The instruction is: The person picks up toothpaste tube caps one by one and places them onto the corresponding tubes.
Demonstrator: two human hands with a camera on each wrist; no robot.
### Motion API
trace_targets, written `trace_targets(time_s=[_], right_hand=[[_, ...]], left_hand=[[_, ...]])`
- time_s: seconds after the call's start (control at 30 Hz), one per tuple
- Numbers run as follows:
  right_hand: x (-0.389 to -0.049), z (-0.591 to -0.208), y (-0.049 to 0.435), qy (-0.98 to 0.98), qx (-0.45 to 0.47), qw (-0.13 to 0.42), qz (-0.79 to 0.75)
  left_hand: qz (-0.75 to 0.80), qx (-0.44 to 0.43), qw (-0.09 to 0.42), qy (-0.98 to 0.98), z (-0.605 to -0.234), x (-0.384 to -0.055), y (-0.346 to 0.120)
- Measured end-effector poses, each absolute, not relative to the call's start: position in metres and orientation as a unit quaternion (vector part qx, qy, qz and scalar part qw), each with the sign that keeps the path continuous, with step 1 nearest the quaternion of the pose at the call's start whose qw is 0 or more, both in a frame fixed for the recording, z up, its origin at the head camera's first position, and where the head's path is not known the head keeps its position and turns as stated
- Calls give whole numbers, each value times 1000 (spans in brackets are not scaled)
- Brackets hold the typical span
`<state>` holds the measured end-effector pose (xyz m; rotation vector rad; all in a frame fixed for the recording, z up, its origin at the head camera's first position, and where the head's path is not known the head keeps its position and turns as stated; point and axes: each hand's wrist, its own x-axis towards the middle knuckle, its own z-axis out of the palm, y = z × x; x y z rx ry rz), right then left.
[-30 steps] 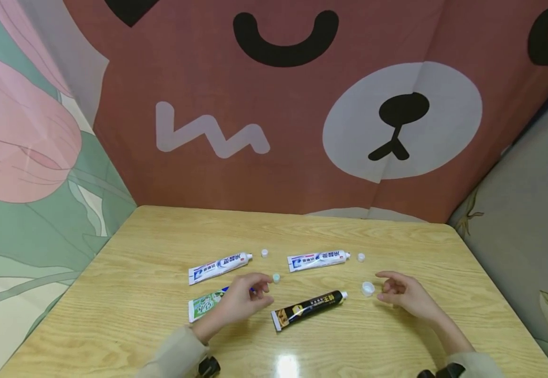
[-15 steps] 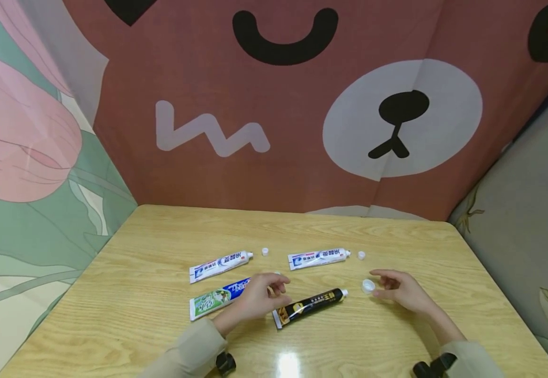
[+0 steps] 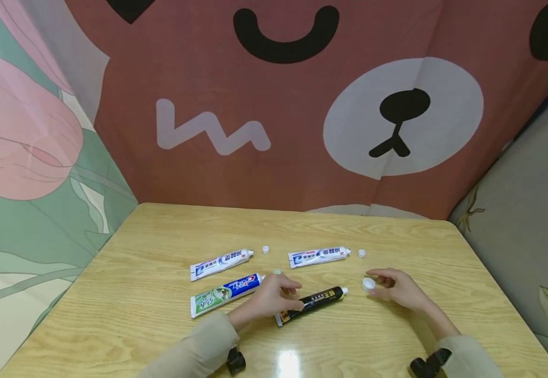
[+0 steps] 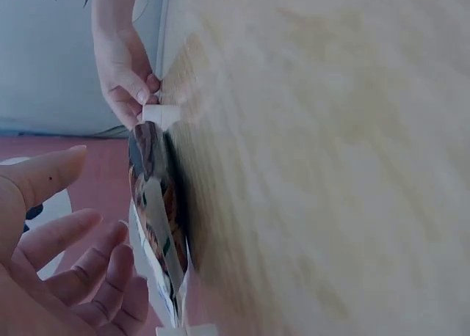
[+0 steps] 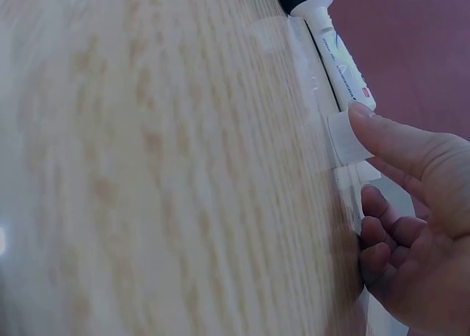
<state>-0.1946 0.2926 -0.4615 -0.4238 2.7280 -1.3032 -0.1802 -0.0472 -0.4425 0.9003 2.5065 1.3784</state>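
My left hand (image 3: pixel 276 295) hovers over the crimped end of a black toothpaste tube (image 3: pixel 323 298), fingers loosely bent and holding nothing. In the left wrist view this tube (image 4: pixel 156 196) lies beside the fingers, clear of them. My right hand (image 3: pixel 403 290) is at a round white cap (image 3: pixel 368 284), with thumb and index finger on either side of its rim. The right wrist view shows the thumb tip against this cap (image 5: pixel 345 139), the other fingers curled below. The black tube's white nozzle (image 3: pixel 345 291) is uncapped and points toward the cap.
A green and blue toothpaste tube (image 3: pixel 227 295) lies left of the black one, its small cap (image 3: pixel 277 272) partly behind my left hand. Two white toothpaste tubes, one left (image 3: pixel 222 264) and one right (image 3: pixel 319 256), lie farther back with small white caps (image 3: pixel 265 250) by their nozzles.
My left hand has moved right, from over the green and blue tube to over the black tube's end. My right hand has moved slightly left, its thumb and index finger reaching the white cap.
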Motion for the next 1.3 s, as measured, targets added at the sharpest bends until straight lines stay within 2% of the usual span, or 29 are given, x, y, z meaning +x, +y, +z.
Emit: trace_targets(time_s=[1.0, 1.3], right_hand=[[-195, -459, 287, 900, -129, 44, -414], [-195, -460, 287, 903, -126, 44, -409]], left_hand=[[436, 240, 90, 863, -453, -181, -17], [389, 244, 74, 885, -454, -180, -13]])
